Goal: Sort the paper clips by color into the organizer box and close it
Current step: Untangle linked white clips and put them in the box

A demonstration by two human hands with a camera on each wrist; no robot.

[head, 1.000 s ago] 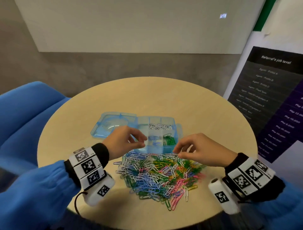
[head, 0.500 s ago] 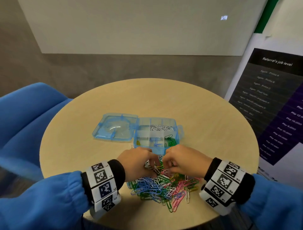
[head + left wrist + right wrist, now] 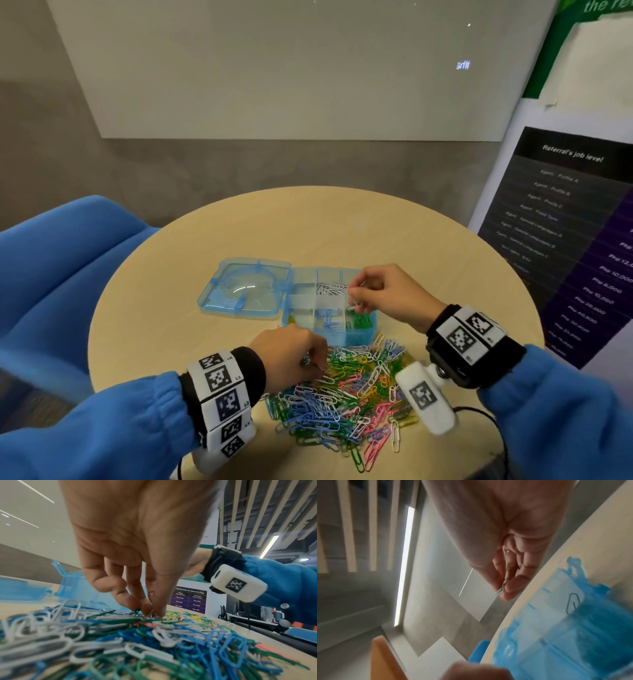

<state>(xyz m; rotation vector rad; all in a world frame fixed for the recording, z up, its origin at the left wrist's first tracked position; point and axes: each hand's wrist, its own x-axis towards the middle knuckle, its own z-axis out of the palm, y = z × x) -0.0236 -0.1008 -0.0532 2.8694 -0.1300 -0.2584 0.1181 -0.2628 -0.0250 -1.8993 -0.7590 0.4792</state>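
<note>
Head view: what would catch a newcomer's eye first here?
The heap of multicolored paper clips on the near side of the round table, with the left hand picking at its far left edge. Just beyond it sits the open blue organizer box, lid laid flat to its left, while the right hand pinches a clip over its right side.

- The right hand (image 3: pixel 387 294) hovers over the open blue organizer box (image 3: pixel 329 308), pinching a white paper clip (image 3: pixel 356 303)
- The left hand (image 3: pixel 287 356) has its fingertips down in the mixed pile of paper clips (image 3: pixel 342 397) on the round table (image 3: pixel 308 233)
- White clips (image 3: pixel 330 289) fill a far compartment, green clips (image 3: pixel 359 322) a near one
</note>
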